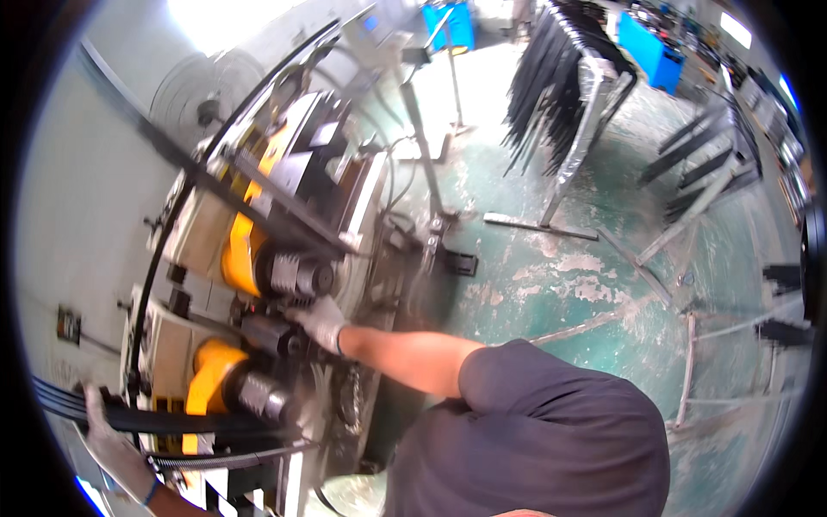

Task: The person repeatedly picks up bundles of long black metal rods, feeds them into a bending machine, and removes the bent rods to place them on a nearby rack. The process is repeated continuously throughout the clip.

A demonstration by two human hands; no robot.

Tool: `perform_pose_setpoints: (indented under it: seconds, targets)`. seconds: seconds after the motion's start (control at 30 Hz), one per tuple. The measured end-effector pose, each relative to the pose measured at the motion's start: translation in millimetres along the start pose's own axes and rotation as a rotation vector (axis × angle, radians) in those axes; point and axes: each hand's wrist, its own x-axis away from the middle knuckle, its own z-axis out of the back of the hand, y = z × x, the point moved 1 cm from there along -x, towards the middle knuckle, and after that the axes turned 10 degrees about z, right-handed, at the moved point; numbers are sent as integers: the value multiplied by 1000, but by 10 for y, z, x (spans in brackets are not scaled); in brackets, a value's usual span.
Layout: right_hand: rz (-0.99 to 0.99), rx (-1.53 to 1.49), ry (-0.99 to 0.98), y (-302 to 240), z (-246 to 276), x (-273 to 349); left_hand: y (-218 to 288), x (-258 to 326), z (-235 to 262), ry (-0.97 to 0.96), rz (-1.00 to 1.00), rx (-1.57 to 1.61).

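My left hand (112, 448), in a pale work glove with a blue edge at the wrist, is at the lower left. Its fingers wrap around a bundle of long black strips (172, 420) that runs toward the machine's lower roller. My right hand (322, 324), also gloved, reaches into the machine (185, 345) between its metal rollers. Its fingertips are beside a dark cylinder (274, 334) and below the upper roller (301, 274). Motion blur and the machine parts hide what those fingers touch. The lower roller (263, 395) sticks out from a yellow arm (211, 375).
A long dark bar (207, 181) slants across the machine's upper part. Beyond stands a rack (586, 112) hung with many black strips, with another rack (719, 168) farther right. Blue cabinets (648, 52) are at the back. The floor (577, 276) is worn green paint.
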Motion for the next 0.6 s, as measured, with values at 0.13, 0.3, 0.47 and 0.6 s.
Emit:
perform_pose_setpoints:
  seconds: [0.13,0.3,0.47,0.6]
  targets:
    - [-103,-233,-29,-75,43,136,-82,-52,375,-83,-324,-353]
    - [-120,-227,-65,139,56,109,-160,-103,536,-97,-649,-635]
    - [-70,-162,-113,344,28,20,-88,156,365,31,-154,-244]
    - [42,-87,-178,551,82,-60,-35,230,277,45,-126,-290]
